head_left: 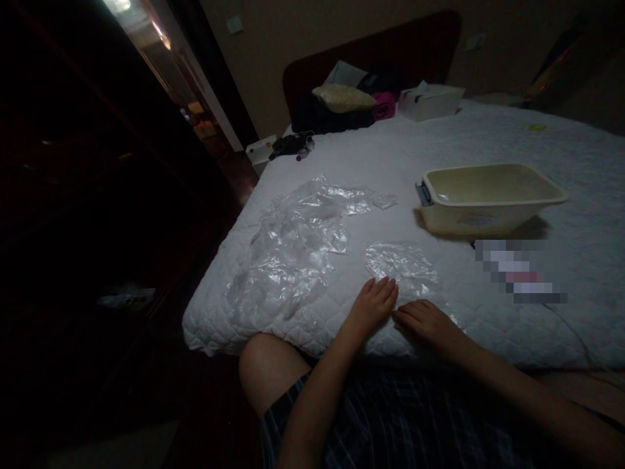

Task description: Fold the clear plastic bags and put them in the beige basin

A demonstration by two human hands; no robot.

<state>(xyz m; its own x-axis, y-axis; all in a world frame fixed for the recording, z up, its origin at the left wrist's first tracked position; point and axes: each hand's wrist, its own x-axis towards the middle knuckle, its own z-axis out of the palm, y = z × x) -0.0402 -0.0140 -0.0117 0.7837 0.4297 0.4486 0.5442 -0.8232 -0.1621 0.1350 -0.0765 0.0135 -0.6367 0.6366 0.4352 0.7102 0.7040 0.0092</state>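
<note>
Clear plastic is what we are handling in the head view — a small flat bag (401, 266) lies on the white quilted bed (488, 137) just beyond our fingertips. Our left hand (374, 303) rests palm down with its fingers together and straight, its tips at the bag's near edge. Our right hand (426, 320) lies flat just beside it, fingers pointing toward the left hand, apparently on the bag's lower edge; neither hand pinches anything as far as we can tell.

To the left of the left hand sprawls a crumpled heap of clear bags (293, 251), loose and unsmoothed, and a small scrap of plastic (385, 200) lies farther off. Beyond the right hand stands a cream plastic tub (488, 195) — nothing shows inside it from here.

We judge the work barely begun: one bag is laid out flat under our hands, the heap looks untouched, and nothing has gone into the tub.
</note>
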